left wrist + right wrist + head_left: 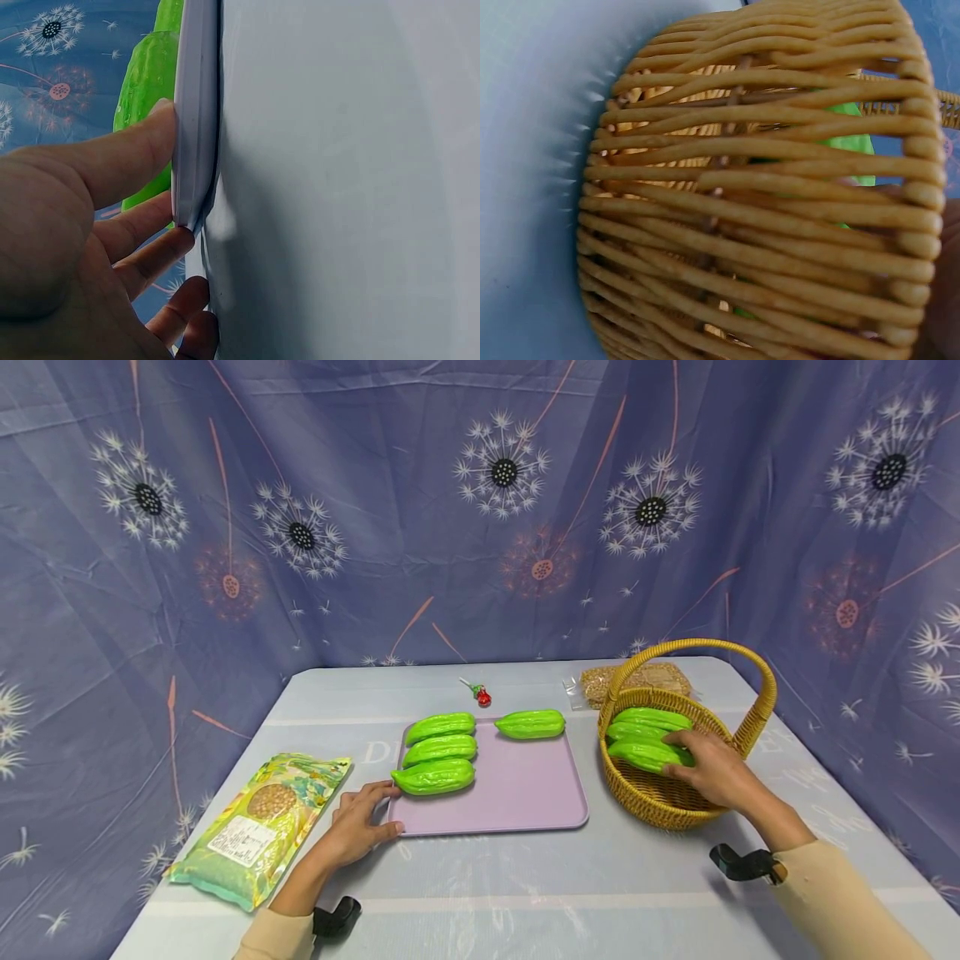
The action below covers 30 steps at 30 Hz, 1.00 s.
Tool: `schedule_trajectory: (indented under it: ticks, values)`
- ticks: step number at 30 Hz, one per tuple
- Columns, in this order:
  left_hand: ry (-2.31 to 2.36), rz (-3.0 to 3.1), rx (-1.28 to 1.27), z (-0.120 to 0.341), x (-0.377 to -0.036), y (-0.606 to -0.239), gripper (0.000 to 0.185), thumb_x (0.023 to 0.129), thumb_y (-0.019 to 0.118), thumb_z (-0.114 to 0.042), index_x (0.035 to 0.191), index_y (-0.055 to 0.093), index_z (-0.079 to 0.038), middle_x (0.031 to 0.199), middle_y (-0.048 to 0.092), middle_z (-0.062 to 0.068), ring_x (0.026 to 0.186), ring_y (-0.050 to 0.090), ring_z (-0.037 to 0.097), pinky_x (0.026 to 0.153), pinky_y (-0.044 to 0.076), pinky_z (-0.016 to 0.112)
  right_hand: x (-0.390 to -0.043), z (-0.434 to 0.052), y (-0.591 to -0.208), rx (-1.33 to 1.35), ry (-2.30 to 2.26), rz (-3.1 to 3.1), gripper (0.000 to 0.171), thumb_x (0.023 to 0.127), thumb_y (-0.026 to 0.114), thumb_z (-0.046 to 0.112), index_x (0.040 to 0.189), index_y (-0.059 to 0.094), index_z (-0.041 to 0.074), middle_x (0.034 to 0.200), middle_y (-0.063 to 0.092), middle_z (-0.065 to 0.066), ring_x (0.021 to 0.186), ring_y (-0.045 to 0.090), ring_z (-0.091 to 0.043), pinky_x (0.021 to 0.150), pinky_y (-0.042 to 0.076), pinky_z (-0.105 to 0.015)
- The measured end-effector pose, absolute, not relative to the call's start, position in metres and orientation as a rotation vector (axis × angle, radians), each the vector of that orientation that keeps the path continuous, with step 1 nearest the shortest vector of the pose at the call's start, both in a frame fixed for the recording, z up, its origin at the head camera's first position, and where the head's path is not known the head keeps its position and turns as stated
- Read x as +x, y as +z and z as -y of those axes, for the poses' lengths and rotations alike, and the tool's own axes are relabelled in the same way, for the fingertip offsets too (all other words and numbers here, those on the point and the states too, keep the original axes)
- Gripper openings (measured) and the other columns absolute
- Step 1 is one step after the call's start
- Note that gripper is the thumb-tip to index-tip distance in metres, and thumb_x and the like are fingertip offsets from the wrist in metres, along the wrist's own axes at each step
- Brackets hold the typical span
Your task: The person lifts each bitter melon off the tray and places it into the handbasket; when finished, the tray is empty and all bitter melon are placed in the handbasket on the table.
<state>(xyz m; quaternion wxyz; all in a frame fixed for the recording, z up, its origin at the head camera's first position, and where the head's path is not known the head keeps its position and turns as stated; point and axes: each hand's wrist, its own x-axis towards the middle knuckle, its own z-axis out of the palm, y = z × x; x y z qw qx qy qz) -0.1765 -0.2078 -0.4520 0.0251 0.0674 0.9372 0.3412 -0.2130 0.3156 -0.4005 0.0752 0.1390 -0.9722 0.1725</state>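
R hand in basket, L hand on tray corner.
R hand (716,768) reaches into basket (660,797) by surface's right edge, grip curled on front gourd (645,755). L hand (360,822), grip pinching tray (517,793) at near-left corner; 4 gourds on tray, mid-surface.
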Motion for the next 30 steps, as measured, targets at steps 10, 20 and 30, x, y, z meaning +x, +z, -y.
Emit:
schedule_trajectory:
  ticks: [10,20,30]
  values:
    - [1.057,-2.909,0.218,0.208,-0.177,-0.453,0.050,0.078,0.075,-0.024,0.122,0.058,-0.011,0.143,0.045,0.011,0.117,0.035,0.032,0.087,0.025,0.046,-0.213,-0.317,-0.404,0.421,0.521,2.939,0.047,0.084,0.069,0.022,0.122,0.056,-0.002,0.125,0.057,-0.027,0.116,0.045,-0.050,0.094,0.034,-0.062]
    - [1.054,-2.902,0.218,0.208,-0.178,-0.452,0.050,0.078,0.075,-0.025,0.123,0.058,-0.011,0.143,0.045,0.010,0.117,0.035,0.032,0.087,0.025,0.046,-0.213,-0.320,-0.409,0.471,0.519,2.939,0.044,0.083,0.070,0.021,0.119,0.058,-0.002,0.121,0.060,-0.026,0.114,0.049,-0.048,0.093,0.035,-0.061]
    - [1.047,-2.901,0.217,0.207,-0.178,-0.452,0.050,0.078,0.075,-0.025,0.123,0.058,-0.011,0.144,0.045,0.010,0.118,0.035,0.031,0.088,0.025,0.046,-0.214,-0.319,-0.412,0.483,0.498,2.938,0.042,0.083,0.070,0.022,0.118,0.060,0.000,0.122,0.056,-0.029,0.112,0.048,-0.050,0.091,0.036,-0.062]
